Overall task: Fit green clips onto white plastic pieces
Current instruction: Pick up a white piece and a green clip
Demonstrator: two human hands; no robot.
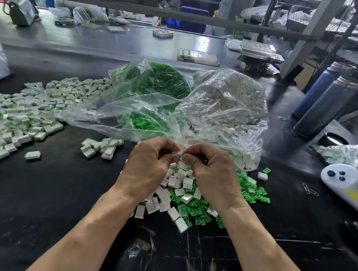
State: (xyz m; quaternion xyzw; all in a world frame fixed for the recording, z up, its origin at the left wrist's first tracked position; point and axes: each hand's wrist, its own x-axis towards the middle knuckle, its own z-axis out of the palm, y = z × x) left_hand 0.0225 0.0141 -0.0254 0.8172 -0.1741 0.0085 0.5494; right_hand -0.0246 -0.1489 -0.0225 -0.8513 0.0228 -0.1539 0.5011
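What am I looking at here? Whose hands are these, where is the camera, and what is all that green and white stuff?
There is no machine: a person wears one camera on the head, looking down at both hands. The left hand pinches a white plastic piece; the right hand pinches a green clip against it. Below them, on the black table, lies a mixed pile of loose parts. Behind are a bag of green clips and a bag of white pieces. At far left lies a heap of white pieces showing green.
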